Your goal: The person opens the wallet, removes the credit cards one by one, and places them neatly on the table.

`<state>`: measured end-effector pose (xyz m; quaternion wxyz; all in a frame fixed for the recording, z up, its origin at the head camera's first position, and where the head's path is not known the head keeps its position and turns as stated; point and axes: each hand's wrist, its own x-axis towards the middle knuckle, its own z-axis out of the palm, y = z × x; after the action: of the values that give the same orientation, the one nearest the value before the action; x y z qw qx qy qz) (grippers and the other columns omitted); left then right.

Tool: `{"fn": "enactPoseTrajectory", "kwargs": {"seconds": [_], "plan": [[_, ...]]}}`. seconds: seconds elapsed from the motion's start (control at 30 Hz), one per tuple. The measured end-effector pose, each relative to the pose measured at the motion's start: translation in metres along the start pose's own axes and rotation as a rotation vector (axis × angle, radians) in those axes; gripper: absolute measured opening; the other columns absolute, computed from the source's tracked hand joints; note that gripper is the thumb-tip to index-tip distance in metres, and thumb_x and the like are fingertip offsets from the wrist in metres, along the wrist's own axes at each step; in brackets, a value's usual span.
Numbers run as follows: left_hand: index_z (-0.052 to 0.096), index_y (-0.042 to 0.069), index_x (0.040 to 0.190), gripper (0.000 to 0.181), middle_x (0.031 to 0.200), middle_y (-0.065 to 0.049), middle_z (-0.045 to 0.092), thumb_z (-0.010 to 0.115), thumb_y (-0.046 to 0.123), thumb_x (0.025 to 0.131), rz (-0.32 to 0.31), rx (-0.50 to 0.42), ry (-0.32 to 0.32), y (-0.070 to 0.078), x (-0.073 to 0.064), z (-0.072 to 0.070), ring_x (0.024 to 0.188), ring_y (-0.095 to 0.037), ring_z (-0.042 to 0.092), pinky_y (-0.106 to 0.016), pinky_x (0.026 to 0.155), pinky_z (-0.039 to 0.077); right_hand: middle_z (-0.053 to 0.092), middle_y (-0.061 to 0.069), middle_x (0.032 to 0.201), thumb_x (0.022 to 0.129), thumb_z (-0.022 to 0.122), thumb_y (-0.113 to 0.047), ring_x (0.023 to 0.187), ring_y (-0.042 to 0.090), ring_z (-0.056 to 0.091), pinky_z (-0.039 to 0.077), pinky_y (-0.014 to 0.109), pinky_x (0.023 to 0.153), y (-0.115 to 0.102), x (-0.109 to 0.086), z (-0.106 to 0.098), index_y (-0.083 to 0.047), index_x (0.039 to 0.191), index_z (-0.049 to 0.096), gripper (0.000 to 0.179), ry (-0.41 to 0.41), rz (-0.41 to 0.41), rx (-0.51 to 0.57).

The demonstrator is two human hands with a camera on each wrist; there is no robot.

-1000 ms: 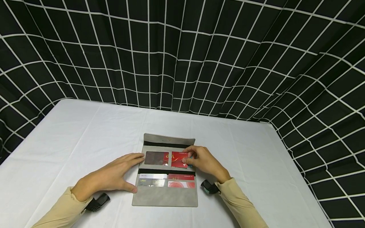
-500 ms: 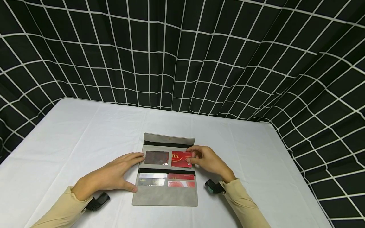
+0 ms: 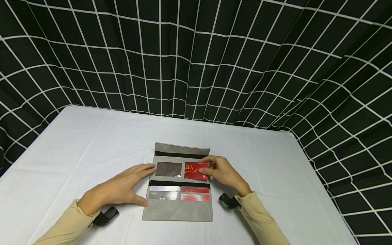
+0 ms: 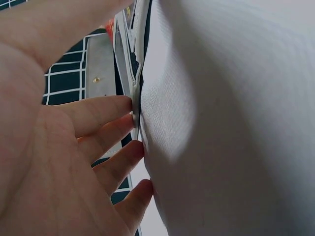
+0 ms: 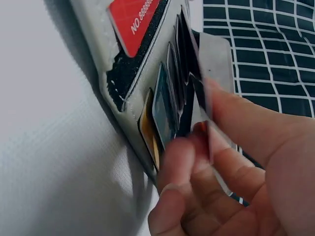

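A grey wallet (image 3: 177, 213) lies unfolded on the white cloth. At its upper right window shows a red VIP card (image 3: 191, 167). My right hand (image 3: 225, 173) pinches the right end of this card, thumb on top; the fingers behind are partly hidden. The right wrist view has a teal card (image 5: 162, 105) and a yellow card (image 5: 149, 125) jutting from side slots near the fingers. My left hand (image 3: 124, 185) rests along the wallet's left edge, fingers extended and thumb spread toward the lower corner. Its fingertips touch the edge in the left wrist view.
The upper left window (image 3: 168, 169) looks dark brown. Below it are a grey LOGO card (image 3: 162, 195), a white-topped card (image 3: 165, 188), a dark red card (image 3: 195, 190) and a pink-patterned card (image 3: 195, 197). A black gridded curtain (image 3: 171, 68) stands behind the table (image 3: 92, 146).
My right hand has drawn the red VIP card rightward, out of the left window's view, then shifted slightly left. The left hand has stayed in place.
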<state>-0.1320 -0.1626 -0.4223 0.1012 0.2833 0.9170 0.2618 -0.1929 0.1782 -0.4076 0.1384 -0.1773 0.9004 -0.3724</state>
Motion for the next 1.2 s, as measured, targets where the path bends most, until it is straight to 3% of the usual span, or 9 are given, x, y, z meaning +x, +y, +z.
{"fn": "enactPoseTrajectory", "kwargs": {"seconds": [0.2, 0.4, 0.53, 0.97, 1.2], "plan": [[0.043, 0.003, 0.148, 0.101, 0.155, -0.014, 0.04, 0.084, 0.05, 0.069, 0.003, -0.004, 0.002, 0.0, 0.0, 0.001, 0.143, -0.039, 0.037, -0.061, 0.114, 0.033, 0.072, 0.01, 0.092, 0.088, 0.075, -0.018, 0.065, 0.013, 0.061, 0.05, 0.023, 0.058, 0.003, -0.004, -0.005, -0.002, 0.118, 0.068, 0.035, -0.025, -0.003, 0.064], [0.043, 0.002, 0.148, 0.1, 0.155, -0.014, 0.041, 0.083, 0.05, 0.07, 0.006, -0.008, 0.005, 0.0, -0.001, 0.001, 0.143, -0.038, 0.038, -0.06, 0.114, 0.034, 0.069, 0.011, 0.089, 0.086, 0.076, -0.013, 0.06, 0.018, 0.063, 0.055, 0.029, 0.054, 0.004, -0.009, -0.014, -0.003, 0.117, 0.069, 0.033, -0.003, 0.013, 0.122], [0.043, 0.002, 0.148, 0.1, 0.155, -0.014, 0.04, 0.084, 0.05, 0.07, 0.003, -0.006, 0.005, 0.001, 0.0, 0.001, 0.143, -0.039, 0.037, -0.061, 0.114, 0.034, 0.069, 0.014, 0.094, 0.086, 0.076, -0.011, 0.062, 0.019, 0.066, 0.059, 0.033, 0.056, 0.004, -0.012, -0.021, -0.005, 0.118, 0.07, 0.033, 0.029, 0.028, 0.123], [0.043, 0.003, 0.148, 0.101, 0.156, -0.014, 0.04, 0.083, 0.051, 0.07, 0.0, -0.009, 0.002, 0.001, 0.0, 0.0, 0.143, -0.039, 0.037, -0.061, 0.114, 0.033, 0.066, 0.022, 0.114, 0.088, 0.074, -0.015, 0.074, 0.02, 0.068, 0.06, 0.031, 0.057, 0.019, -0.025, -0.051, -0.006, 0.122, 0.069, 0.035, 0.129, 0.066, 0.097], [0.043, 0.002, 0.148, 0.1, 0.155, -0.014, 0.04, 0.083, 0.051, 0.07, 0.001, -0.007, 0.002, 0.001, -0.001, 0.0, 0.143, -0.039, 0.037, -0.061, 0.114, 0.033, 0.062, 0.025, 0.126, 0.09, 0.072, -0.014, 0.072, 0.02, 0.067, 0.061, 0.036, 0.061, 0.03, -0.033, -0.066, -0.003, 0.125, 0.066, 0.037, 0.153, 0.06, 0.069]]}}
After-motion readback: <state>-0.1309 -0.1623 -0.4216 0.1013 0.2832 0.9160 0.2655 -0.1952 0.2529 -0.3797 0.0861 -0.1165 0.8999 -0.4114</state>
